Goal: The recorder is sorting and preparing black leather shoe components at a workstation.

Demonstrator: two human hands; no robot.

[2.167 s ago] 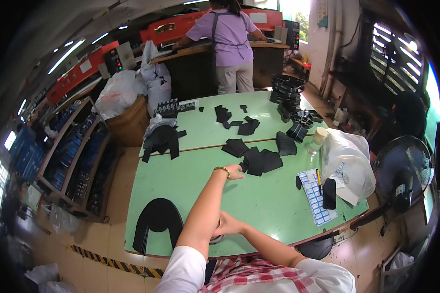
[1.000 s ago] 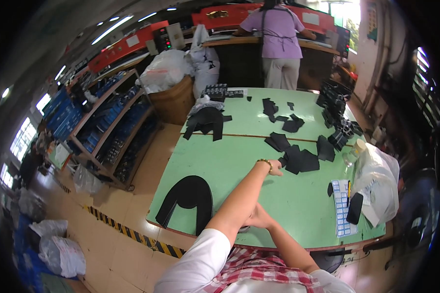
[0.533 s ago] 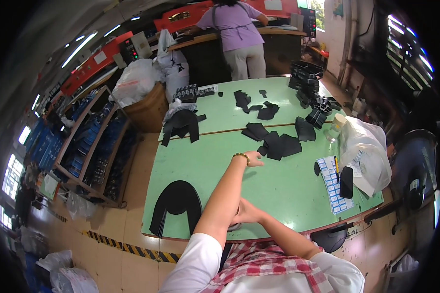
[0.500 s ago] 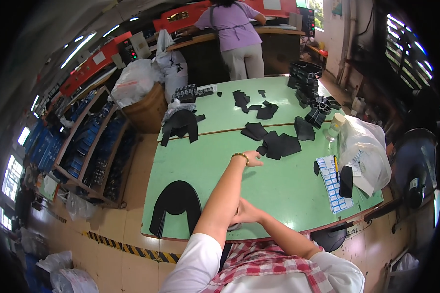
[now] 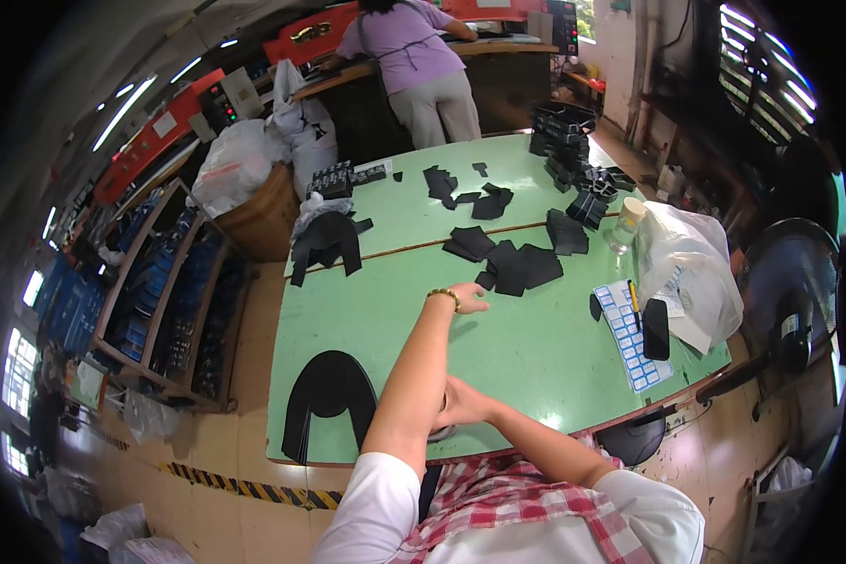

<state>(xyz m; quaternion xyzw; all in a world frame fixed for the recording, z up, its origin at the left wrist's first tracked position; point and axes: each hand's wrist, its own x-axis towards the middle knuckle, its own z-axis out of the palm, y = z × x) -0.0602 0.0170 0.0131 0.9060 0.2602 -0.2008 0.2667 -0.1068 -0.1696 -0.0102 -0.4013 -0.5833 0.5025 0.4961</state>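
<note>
1. Two bare hands are out over my green table (image 5: 395, 324): the left hand (image 5: 468, 297) farther forward, the right hand (image 5: 465, 402) back by the near edge.
2. My left fingers look loosely parted, and I see nothing held in them.
3. My right fingers go out of sight behind my left forearm (image 5: 415, 376), next to a grayish object (image 5: 441, 433) mostly covered; I cannot tell whether they grip it.
4. Overlapping flat black cut pieces (image 5: 531, 266) lie beyond my left hand and to its right, the group stretching mainly crosswise. A small black piece (image 5: 485, 280) sits just beside my fingertips; contact is unclear.
5. So the left hand is clearly the nearer one, its fingers pointing rightward.
6. Left of that forearm lies a layered black horseshoe-shaped stack (image 5: 327, 374), its long axis running away from me, legs toward me.
</note>
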